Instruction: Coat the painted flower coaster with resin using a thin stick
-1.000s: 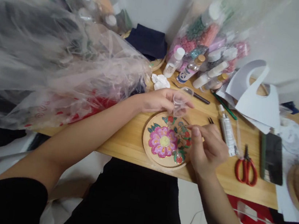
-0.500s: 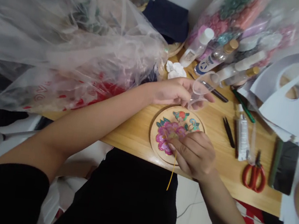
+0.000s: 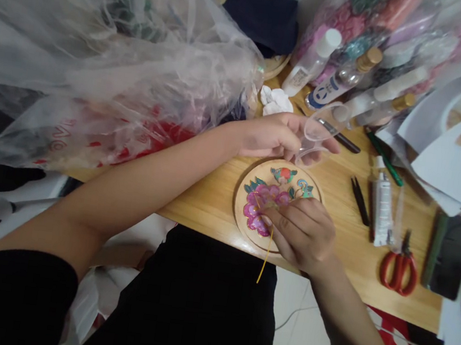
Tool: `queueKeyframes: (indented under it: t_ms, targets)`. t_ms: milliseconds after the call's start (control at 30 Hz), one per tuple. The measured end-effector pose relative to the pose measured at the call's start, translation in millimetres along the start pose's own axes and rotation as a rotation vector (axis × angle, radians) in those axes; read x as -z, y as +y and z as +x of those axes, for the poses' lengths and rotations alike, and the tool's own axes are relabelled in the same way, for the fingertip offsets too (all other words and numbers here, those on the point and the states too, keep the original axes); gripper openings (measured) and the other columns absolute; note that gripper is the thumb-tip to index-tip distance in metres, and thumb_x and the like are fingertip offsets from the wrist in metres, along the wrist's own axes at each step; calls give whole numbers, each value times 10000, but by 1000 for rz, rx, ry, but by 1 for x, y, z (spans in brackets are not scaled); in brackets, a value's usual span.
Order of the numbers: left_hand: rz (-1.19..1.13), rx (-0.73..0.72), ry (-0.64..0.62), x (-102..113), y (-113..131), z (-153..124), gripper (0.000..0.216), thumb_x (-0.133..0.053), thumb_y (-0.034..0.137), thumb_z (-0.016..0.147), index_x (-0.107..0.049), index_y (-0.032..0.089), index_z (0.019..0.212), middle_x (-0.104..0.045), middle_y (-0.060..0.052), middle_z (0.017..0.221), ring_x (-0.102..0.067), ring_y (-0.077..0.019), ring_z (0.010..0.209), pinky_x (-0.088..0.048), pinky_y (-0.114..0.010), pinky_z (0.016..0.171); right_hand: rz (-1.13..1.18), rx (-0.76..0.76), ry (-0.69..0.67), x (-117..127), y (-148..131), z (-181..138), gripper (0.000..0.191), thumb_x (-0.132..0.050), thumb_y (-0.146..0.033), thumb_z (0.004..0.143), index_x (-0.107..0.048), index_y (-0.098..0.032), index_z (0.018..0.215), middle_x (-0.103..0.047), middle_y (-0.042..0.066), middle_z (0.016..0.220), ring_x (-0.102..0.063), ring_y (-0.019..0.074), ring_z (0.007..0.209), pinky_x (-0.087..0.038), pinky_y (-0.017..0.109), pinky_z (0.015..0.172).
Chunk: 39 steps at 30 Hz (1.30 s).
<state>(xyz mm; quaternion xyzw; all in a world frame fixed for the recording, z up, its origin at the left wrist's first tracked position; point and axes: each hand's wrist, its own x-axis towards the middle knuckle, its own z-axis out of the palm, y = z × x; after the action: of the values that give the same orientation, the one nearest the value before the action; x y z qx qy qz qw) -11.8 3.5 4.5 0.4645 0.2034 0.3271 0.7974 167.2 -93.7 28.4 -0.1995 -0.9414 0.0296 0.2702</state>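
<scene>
A round wooden plaque [image 3: 241,219] lies near the table's front edge, bearing a magenta flower [image 3: 256,212] with gold outlines, teal leaves and smaller motifs. Over its right side, my right hand [image 3: 308,231] is closed in a pinch on a thin yellow strand [image 3: 266,256], whose loose end hangs past the table edge. The fingertips are low over the flower; whether they touch it I cannot tell. Just behind the plaque, my left hand [image 3: 284,137] is curled around a small clear plastic cup [image 3: 324,125], tipped on its side. What the cup contains cannot be made out.
To the right lie black tweezers [image 3: 360,201], a white tube [image 3: 382,206], red-handled scissors [image 3: 399,268] and a phone [image 3: 449,255]. Several bottles [image 3: 313,62] and crumpled tissue [image 3: 277,100] stand behind. Clear plastic bags [image 3: 163,67] bulge at left; white paper [image 3: 458,151] lies at far right.
The view has shifted slightly, so the tools and bottles appear a little farther right. Both hands keep their holds and hardly move relative to the plaque.
</scene>
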Motion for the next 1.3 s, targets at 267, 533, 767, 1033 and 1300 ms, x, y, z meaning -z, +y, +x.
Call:
queueKeyframes:
  t_ms: [267, 533, 767, 1033, 1300]
  targets:
    - [16, 2, 1, 1, 0, 0, 443, -463, -10, 653, -666, 125, 1023, -673, -16, 878, -637, -97, 911, -503, -261, 827, 10, 4, -4, 0, 2, -2, 86, -640, -156, 852, -714, -139, 890, -657, 27, 669, -554, 164, 690, -439, 308, 587]
    - [31, -20, -7, 1, -1, 0, 408, -470, 28, 666, -660, 140, 1010, -673, -14, 881, -629, -100, 903, -494, -262, 790, -16, -2, -6, 1, 1, -2, 69, -644, -169, 857, -712, -167, 869, -648, 9, 653, -541, 148, 655, -412, 301, 586]
    - [-29, 20, 8, 0, 1, 0, 465, -459, -15, 575, -677, 148, 952, -654, -1, 777, -598, -67, 756, -470, -243, 724, 8, -54, 82, 6, 3, -4, 79, -661, -129, 819, -701, -141, 886, -617, 23, 643, -521, 153, 646, -415, 314, 587]
    - [-58, 15, -39, -3, 2, -1, 484, -502, -36, 510, -709, 174, 895, -674, 9, 754, -605, -69, 715, -460, -200, 646, -143, -386, 336, 6, 11, -4, 145, -620, -112, 857, -691, -212, 936, -589, -8, 627, -486, 131, 576, -410, 300, 586]
    - [-6, 14, -32, -6, 5, -3, 468, -557, -40, 481, -739, 157, 865, -721, 3, 834, -626, -72, 756, -456, -167, 635, -184, -446, 335, -2, 19, 4, 138, -580, -163, 902, -706, -197, 857, -523, -13, 570, -464, 133, 574, -369, 291, 560]
